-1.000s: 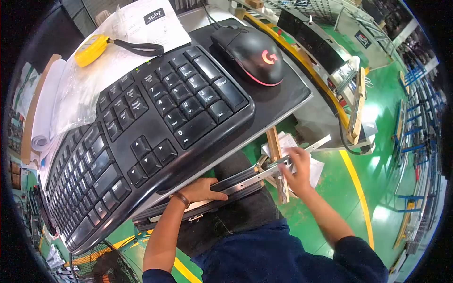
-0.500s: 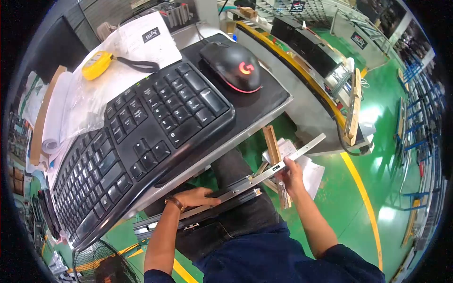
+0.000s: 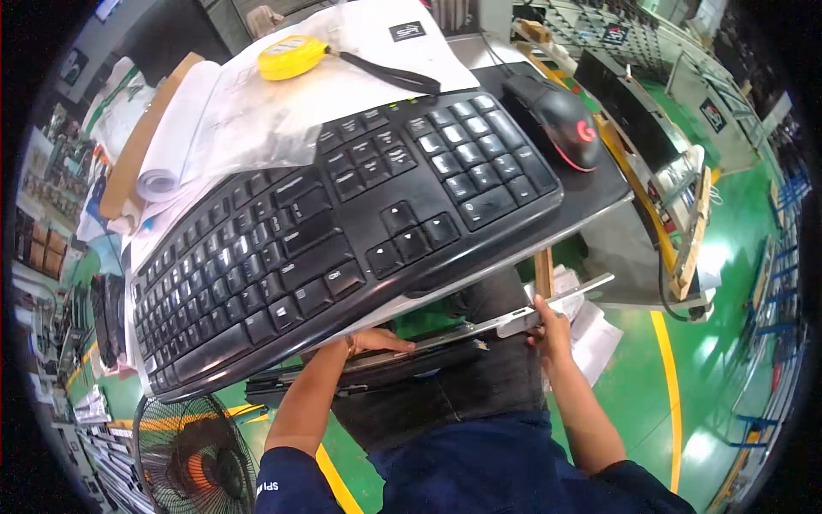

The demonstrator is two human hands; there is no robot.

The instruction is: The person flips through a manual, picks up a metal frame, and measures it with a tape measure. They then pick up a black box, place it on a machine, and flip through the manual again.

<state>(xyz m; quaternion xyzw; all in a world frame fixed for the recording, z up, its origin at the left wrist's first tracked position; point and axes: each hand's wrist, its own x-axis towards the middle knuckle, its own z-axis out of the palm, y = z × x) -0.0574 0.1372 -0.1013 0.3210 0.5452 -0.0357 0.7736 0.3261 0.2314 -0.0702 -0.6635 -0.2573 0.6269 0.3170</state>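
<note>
Across my lap lies a long metal drawer slide (image 3: pixel 501 320), its bright, holed inner rail drawn out to the right. My right hand (image 3: pixel 555 338) pinches that rail, thumb on top and fingers below. Farther left, my left hand (image 3: pixel 377 342) is closed over the slide's body, close under the desk edge, its fingers partly hidden. Darker rails (image 3: pixel 419 367) rest on my thighs alongside it, their left ends running behind my left forearm.
Just above my hands, a black keyboard (image 3: pixel 377 224) and mouse (image 3: pixel 556 124) occupy the desk, with a yellow tape measure (image 3: pixel 293 57) on papers. A fan (image 3: pixel 201 458) stands lower left. Papers (image 3: pixel 592 332) and a wooden piece (image 3: pixel 545 272) are below the desk's right side.
My view has shifted, so the desk items sit farther right and lower. The slide lies at a flatter angle, and my right hand is slightly lower and to the right, still gripping the rail.
</note>
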